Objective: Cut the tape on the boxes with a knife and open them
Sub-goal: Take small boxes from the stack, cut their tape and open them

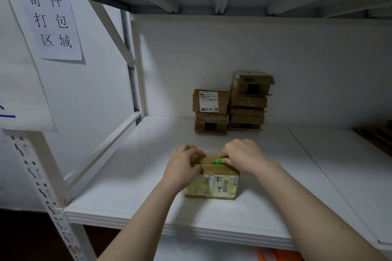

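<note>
Knife on taped box
Left hand (182,165) grips box (214,180) top; right hand (244,158) grips green knife (218,161) at seam between them.

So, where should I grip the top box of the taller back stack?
Probably by its left and right sides, coming from the front: the top box lies uppermost, both sides look free, and the back wall stands close behind.
</note>
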